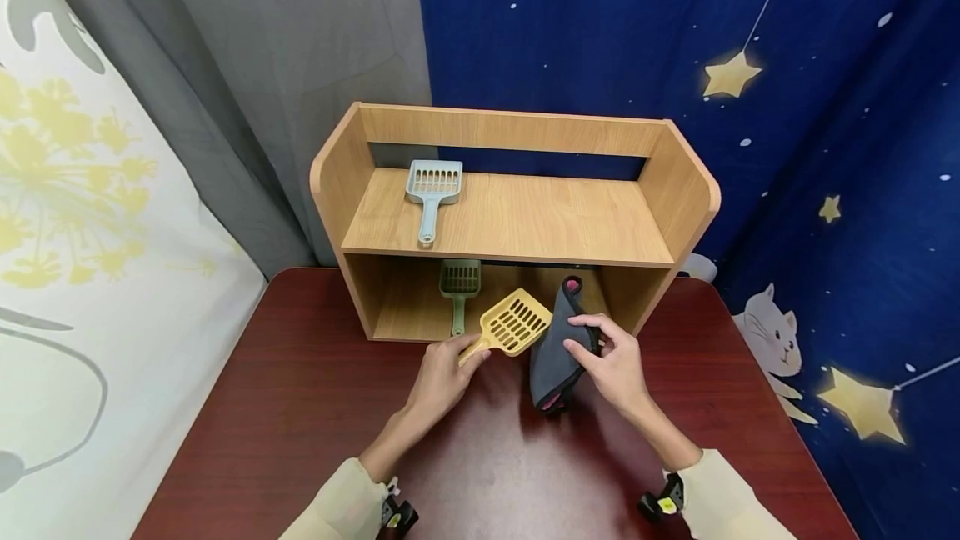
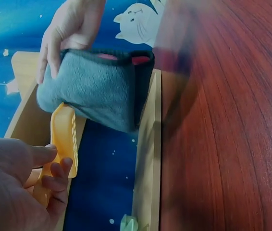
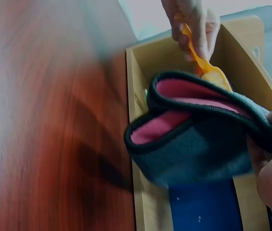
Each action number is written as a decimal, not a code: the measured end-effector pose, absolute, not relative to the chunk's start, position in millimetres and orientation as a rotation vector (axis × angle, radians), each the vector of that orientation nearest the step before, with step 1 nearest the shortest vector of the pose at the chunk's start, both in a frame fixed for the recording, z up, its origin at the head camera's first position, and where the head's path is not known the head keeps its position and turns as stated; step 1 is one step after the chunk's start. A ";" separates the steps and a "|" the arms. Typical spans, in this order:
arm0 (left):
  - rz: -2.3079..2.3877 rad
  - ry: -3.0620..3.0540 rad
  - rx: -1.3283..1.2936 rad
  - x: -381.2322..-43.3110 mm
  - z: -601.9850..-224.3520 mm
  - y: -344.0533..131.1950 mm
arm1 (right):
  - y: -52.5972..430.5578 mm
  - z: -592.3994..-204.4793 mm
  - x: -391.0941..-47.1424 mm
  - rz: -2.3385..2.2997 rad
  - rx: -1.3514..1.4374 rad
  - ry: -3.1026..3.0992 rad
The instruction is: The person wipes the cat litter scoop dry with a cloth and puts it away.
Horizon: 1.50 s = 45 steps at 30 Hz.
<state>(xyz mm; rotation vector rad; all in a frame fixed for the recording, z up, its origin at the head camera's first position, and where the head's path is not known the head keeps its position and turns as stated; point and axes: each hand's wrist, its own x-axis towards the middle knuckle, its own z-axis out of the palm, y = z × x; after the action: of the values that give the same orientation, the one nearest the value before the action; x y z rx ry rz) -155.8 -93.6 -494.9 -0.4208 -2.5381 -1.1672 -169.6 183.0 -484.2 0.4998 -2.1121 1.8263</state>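
My left hand (image 1: 441,373) grips the handle of a yellow slotted litter scoop (image 1: 516,322), its head tilted up toward the right. Against the scoop's far edge hangs a folded dark grey cloth (image 1: 553,361) with black trim and pink lining. The right hand (image 1: 613,363) pinches this cloth from its right side, thumb and fingers on the edge. In the right wrist view the cloth's pink folds (image 3: 160,127) face the camera, and the scoop's head (image 3: 216,77) is partly hidden behind the cloth. Both hands are above the table in front of the shelf.
A two-tier wooden shelf (image 1: 510,260) stands at the back of the dark red table (image 1: 300,407). On its upper board lies a light blue litter scoop (image 1: 435,190); a green one (image 1: 459,286) lies on the lower board. Curtains (image 1: 600,32) hang behind.
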 end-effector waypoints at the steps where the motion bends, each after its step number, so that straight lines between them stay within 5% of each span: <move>1: -1.162 -2.538 -0.417 -157.0 -496.3 -93.9 | 186.0 -483.9 -170.0 1.829 0.508 -2.119; 19: -1.255 -2.607 -0.283 -185.0 -539.2 -85.9 | 256.7 -475.1 -163.9 1.676 0.720 -2.296; 45: -1.365 -2.656 -0.247 -216.7 -557.7 -70.1 | 362.7 -478.2 -152.9 1.339 0.569 -2.476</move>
<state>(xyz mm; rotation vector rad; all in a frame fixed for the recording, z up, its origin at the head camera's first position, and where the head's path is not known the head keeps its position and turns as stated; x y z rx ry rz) -216.7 -70.1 -557.7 -0.2468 -2.6561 -1.3647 -152.9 362.7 -478.2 0.5693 -2.4757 1.3394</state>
